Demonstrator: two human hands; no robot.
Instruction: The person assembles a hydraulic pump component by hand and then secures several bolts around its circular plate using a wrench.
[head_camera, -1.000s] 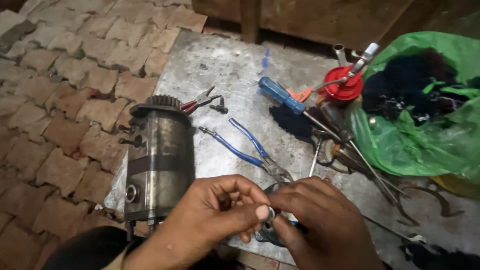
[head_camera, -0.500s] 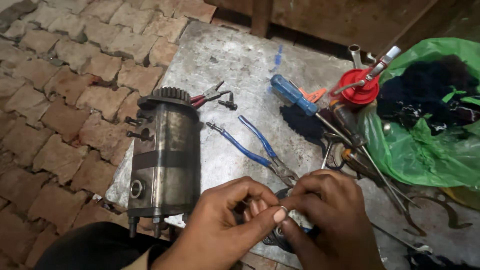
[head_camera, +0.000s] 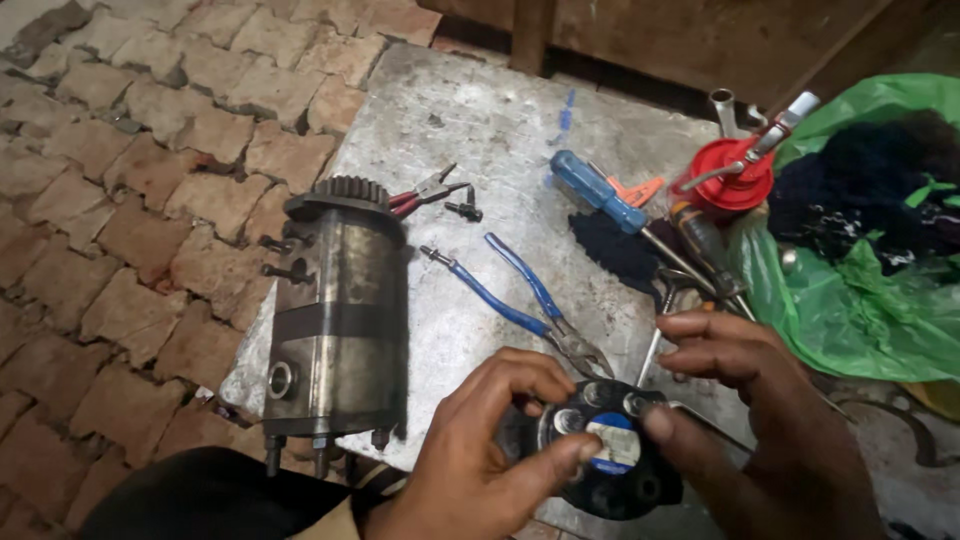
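Both hands are working on the round black end cap (head_camera: 605, 455) just right of the lying motor housing (head_camera: 338, 315) on the bench (head_camera: 480, 140), left hand (head_camera: 490, 450) and right hand (head_camera: 745, 420) clamped on it, cap and housing apart, so assembly seems unfinished.

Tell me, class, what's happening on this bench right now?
A person holds a round black part with a blue and white centre in both bare hands, the left hand on its near left edge and the right hand on its right. Beside it on the metal slab stands a grey cylindrical motor housing with a gear at its far end. Blue-handled pliers, a blue-handled screwdriver and a red oil can lie further back.
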